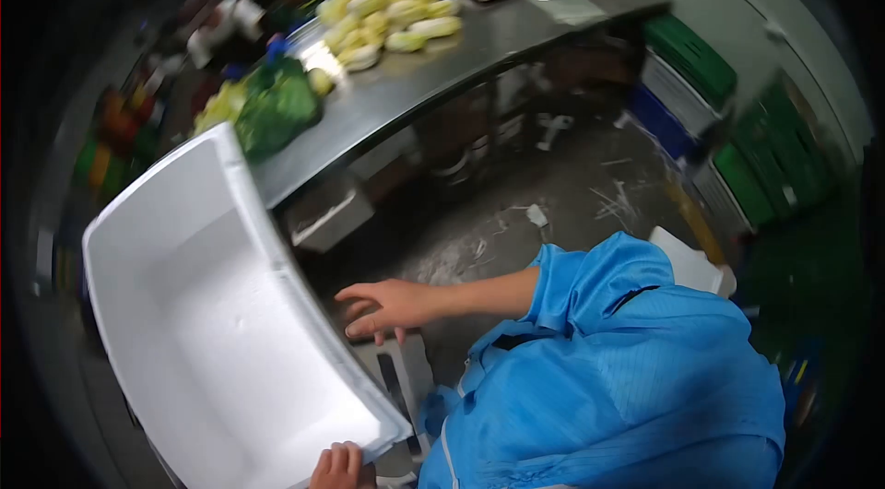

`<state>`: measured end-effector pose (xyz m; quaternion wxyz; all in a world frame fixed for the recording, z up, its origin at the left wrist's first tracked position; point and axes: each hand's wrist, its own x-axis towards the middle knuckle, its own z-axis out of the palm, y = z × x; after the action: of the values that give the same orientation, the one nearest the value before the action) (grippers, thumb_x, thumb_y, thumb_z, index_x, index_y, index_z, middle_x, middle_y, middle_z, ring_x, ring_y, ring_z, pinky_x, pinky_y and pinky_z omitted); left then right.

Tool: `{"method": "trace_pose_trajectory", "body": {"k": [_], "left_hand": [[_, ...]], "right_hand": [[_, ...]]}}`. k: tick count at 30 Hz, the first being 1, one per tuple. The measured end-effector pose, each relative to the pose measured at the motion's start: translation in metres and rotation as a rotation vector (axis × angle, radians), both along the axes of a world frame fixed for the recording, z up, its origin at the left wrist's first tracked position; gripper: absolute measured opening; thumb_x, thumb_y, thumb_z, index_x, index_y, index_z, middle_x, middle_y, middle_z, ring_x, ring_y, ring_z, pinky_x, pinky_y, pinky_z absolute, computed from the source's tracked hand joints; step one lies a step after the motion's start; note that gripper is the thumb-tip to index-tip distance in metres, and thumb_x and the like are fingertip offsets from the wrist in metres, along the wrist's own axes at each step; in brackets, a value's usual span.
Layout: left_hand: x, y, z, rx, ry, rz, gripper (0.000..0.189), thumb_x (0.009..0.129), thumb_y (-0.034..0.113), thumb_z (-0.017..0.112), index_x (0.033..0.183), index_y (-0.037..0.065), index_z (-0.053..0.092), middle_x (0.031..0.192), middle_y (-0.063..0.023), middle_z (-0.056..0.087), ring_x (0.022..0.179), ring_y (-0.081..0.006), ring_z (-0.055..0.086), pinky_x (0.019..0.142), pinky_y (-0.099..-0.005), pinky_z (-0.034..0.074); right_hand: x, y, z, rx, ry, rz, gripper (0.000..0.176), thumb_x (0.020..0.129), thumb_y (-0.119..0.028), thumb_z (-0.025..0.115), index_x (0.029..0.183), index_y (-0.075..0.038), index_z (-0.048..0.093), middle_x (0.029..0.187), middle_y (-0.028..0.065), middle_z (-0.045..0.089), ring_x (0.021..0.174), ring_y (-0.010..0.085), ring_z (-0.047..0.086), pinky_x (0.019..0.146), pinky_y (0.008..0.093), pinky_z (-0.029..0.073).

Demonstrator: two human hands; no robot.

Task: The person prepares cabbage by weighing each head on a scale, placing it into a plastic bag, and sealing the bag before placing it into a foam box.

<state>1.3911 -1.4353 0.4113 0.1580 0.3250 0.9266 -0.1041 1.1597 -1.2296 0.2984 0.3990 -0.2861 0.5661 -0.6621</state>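
Note:
A large empty white foam box [212, 323] is tilted at the left, its open side facing me. My left hand [336, 468] grips the box's near corner at the bottom edge of the view. My right hand [387, 306] reaches out of a blue sleeve [599, 282], fingers spread, with the fingertips at the outer side of the box's right wall. Nothing is held in it.
A steel table [433, 74] runs behind the box, with a heap of pale yellow cabbages [392, 14] and green leafy vegetables [277, 106]. Green and blue crates [687, 74] are stacked at the right wall. The floor [553, 203] looks wet and littered. A white stool [401, 374] stands below my right hand.

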Motion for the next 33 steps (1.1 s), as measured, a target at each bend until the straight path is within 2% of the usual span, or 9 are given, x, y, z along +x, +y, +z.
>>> {"method": "trace_pose_trajectory", "body": {"k": [3,5,8,9,13,16,22,27,33], "left_hand": [[-0.089,0.038,-0.005,0.065,0.006,-0.253,0.019,0.079,0.007,0.058,0.095,-0.004,0.061,0.110,-0.0165,0.054,0.095,-0.0317,0.054,0.080,-0.0385,0.049],[-0.141,0.054,-0.021,0.098,0.002,-0.368,0.027,0.081,0.008,0.058,0.105,-0.004,0.058,0.116,-0.0165,0.054,0.100,-0.0329,0.054,0.086,-0.0372,0.049],[-0.232,0.084,-0.031,-0.034,0.061,-0.863,0.013,0.068,0.014,0.063,0.068,0.001,0.064,0.094,-0.0108,0.054,0.089,-0.0282,0.055,0.073,-0.0354,0.046],[-0.257,0.100,-0.029,-0.060,0.051,-0.942,0.017,0.070,0.017,0.060,0.061,0.005,0.067,0.095,-0.0082,0.056,0.096,-0.0262,0.052,0.077,-0.0308,0.043],[-0.352,0.150,-0.045,0.017,-0.015,-1.064,0.016,0.072,0.015,0.062,0.077,0.001,0.067,0.103,-0.0106,0.056,0.098,-0.0265,0.053,0.087,-0.0346,0.045],[-0.420,0.187,-0.049,0.178,0.214,-1.130,0.019,0.075,0.014,0.062,0.088,0.001,0.068,0.115,-0.0108,0.057,0.104,-0.0269,0.053,0.091,-0.0372,0.044],[-0.533,0.254,-0.048,0.519,0.277,-1.122,0.022,0.080,0.009,0.062,0.100,0.000,0.065,0.128,-0.0104,0.054,0.103,-0.0264,0.056,0.087,-0.0384,0.048],[-0.602,0.330,-0.061,0.587,0.269,-1.153,0.033,0.067,0.012,0.062,0.099,0.003,0.061,0.101,-0.0099,0.063,0.090,-0.0252,0.062,0.078,-0.0350,0.051],[-0.677,0.437,-0.067,0.591,0.364,-0.887,0.035,0.069,0.011,0.060,0.103,0.000,0.060,0.092,-0.0090,0.062,0.081,-0.0229,0.062,0.069,-0.0337,0.051]], "right_hand": [[-0.031,0.065,-0.025,0.125,-0.162,-0.260,0.096,0.078,-0.053,0.070,0.142,0.005,0.028,0.115,0.0214,0.060,0.072,0.0240,0.068,0.051,0.0292,0.055],[-0.050,0.115,-0.026,0.133,-0.301,-0.414,0.083,0.080,-0.052,0.068,0.135,0.003,0.039,0.110,0.0173,0.063,0.070,0.0219,0.069,0.048,0.0263,0.053],[-0.072,0.170,-0.039,0.122,-0.482,-0.549,0.069,0.082,-0.047,0.066,0.126,0.003,0.048,0.106,0.0153,0.065,0.066,0.0203,0.068,0.049,0.0256,0.052],[-0.080,0.187,-0.043,0.133,-0.510,-0.601,0.060,0.083,-0.043,0.064,0.120,0.003,0.054,0.102,0.0162,0.066,0.067,0.0216,0.068,0.052,0.0284,0.054],[-0.108,0.246,-0.061,0.095,-0.536,-0.881,0.048,0.082,-0.033,0.062,0.111,0.006,0.061,0.101,0.0176,0.066,0.080,0.0268,0.067,0.066,0.0383,0.057],[-0.122,0.287,-0.062,-0.013,-0.575,-1.123,0.045,0.084,-0.028,0.057,0.114,0.005,0.058,0.105,0.0181,0.063,0.092,0.0289,0.064,0.074,0.0429,0.056],[-0.136,0.390,-0.087,-0.226,-0.672,-1.528,0.052,0.081,-0.027,0.054,0.124,0.002,0.047,0.115,0.0181,0.059,0.100,0.0290,0.062,0.083,0.0437,0.053],[-0.148,0.498,-0.127,-0.445,-0.657,-1.841,0.049,0.082,-0.029,0.055,0.119,0.002,0.049,0.110,0.0172,0.059,0.098,0.0285,0.061,0.080,0.0396,0.054],[-0.216,0.664,-0.165,-0.592,-0.618,-2.005,0.043,0.083,-0.029,0.054,0.113,0.002,0.052,0.107,0.0174,0.060,0.096,0.0320,0.062,0.071,0.0309,0.055]]}}
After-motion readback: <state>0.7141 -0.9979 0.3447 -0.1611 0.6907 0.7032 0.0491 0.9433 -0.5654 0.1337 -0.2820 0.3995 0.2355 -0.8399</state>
